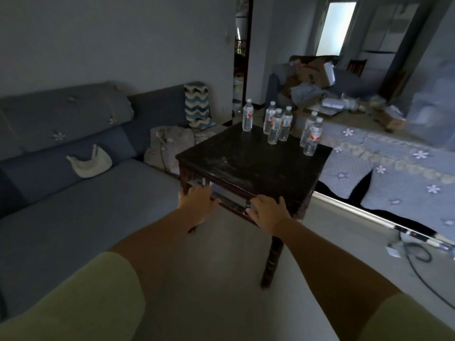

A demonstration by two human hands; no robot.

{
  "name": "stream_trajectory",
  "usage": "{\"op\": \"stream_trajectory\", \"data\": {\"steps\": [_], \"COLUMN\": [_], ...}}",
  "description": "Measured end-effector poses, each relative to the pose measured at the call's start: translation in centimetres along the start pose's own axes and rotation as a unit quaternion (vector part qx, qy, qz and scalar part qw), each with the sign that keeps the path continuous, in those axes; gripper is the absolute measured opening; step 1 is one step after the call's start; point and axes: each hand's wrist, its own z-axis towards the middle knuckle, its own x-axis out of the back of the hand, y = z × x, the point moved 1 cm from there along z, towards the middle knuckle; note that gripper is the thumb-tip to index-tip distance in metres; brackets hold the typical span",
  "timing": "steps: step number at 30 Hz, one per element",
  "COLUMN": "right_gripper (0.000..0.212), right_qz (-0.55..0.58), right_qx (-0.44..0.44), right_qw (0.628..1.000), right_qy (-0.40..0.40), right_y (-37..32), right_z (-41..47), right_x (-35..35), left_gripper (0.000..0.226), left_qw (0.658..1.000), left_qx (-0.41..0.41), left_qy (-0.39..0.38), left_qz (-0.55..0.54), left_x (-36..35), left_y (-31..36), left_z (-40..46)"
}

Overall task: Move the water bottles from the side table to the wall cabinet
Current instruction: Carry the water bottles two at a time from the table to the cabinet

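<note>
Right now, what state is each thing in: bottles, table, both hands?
water bottles: six, upright, capped, on the side table's far half
side table: standing, near half bare
left hand: fingers at the table's front edge, holds no bottle
right hand: fingers at the front edge, holds no bottle
</note>
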Motion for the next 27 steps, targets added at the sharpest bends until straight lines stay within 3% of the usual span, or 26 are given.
{"op": "stream_trajectory", "data": {"steps": [13,18,23,27], "right_gripper": [0.045,0.048,0.05,0.051], "right_qz": [0.026,0.032,0.046,0.057], "right_qx": [-0.107,-0.132,-0.15,-0.171], "right_qw": [0.994,0.991,0.987,0.984], "right_qy": [-0.011,-0.006,0.019,0.011], "right_y": [7.2,13.3,18.9,22.5], "right_z": [13.8,21.0,29.0,32.3], "right_x": [-0.4,0.3,4.0,3.9], "left_gripper": [0.056,0.056,0.057,0.056], "left_qw": [0.997,0.994,0.996,0.992], "left_qx": [-0.063,-0.087,-0.081,-0.109], "left_qy": [-0.045,-0.071,-0.033,-0.067], "left_qz": [0.008,0.003,-0.007,0.0], "left_x": [-0.6,-1.0,-0.2,-1.6], "left_y": [0.4,3.9,8.2,11.4], "left_z": [16.6,25.9,35.7,40.9]}}
